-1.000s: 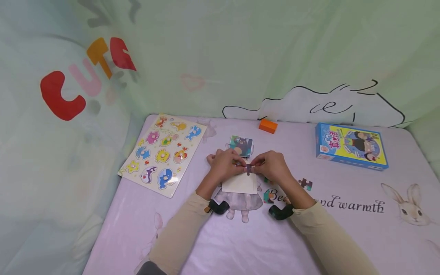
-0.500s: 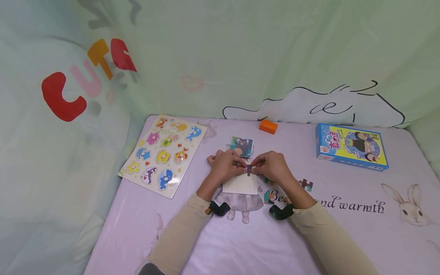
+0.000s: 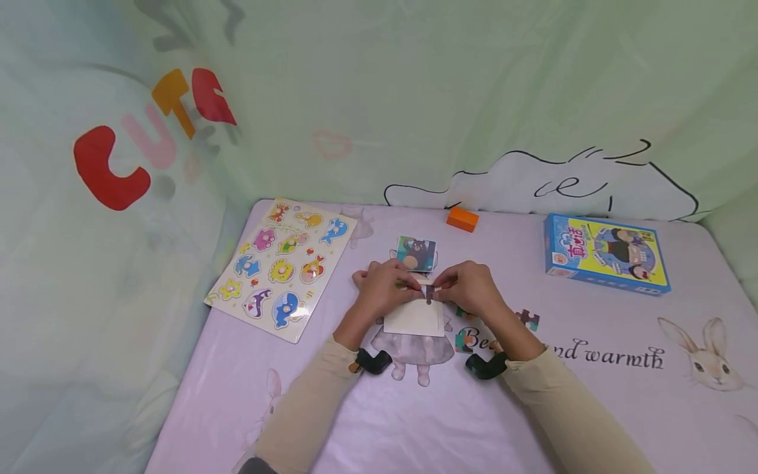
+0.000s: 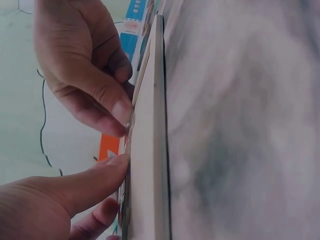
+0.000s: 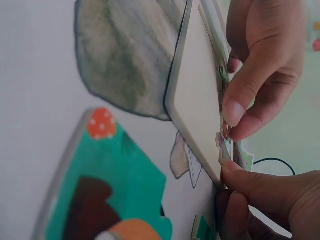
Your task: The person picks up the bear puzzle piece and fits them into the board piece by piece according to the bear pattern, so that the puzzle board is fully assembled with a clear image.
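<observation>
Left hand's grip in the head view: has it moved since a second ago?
Yes: the left hand's grip has shifted slightly to the left, judged against the orange block in the same view.

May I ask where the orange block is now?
In the head view, the orange block lies near the far edge of the table, left of the blue box.

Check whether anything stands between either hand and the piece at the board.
Nothing visible does: the left hand and right hand have their fingertips at opposite sides of the piece. The loose pieces lie right of the board.
</observation>
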Demonstrator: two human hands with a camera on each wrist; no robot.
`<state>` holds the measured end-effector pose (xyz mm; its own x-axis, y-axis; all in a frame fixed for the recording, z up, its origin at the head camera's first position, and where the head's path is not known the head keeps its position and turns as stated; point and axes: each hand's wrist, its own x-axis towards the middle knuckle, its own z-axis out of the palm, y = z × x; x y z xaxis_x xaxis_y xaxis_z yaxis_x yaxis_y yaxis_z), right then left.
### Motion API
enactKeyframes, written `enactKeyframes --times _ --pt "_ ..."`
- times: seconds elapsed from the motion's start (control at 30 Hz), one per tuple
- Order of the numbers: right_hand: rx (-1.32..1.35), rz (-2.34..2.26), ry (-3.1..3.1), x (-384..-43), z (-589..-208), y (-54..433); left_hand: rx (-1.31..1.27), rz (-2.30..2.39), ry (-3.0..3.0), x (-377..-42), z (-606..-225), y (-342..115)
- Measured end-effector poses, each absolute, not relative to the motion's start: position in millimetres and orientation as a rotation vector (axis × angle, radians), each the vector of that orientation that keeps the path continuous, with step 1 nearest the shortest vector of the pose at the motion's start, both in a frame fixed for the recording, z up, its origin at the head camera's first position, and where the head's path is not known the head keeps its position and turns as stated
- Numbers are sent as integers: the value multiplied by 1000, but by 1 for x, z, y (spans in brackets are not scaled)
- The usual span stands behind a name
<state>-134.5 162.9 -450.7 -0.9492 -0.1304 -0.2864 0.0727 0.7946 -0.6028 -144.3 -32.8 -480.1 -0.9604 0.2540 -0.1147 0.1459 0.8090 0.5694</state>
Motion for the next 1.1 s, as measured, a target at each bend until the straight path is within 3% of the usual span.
enactKeyframes --times 0.5,1.1 --pt "4 -921 2657 -132 -451 163 346 953 2747 -154 -487 -69" --pt "-137 -843 2678 -118 -439 192 362 995 2728 -153 -490 -74"
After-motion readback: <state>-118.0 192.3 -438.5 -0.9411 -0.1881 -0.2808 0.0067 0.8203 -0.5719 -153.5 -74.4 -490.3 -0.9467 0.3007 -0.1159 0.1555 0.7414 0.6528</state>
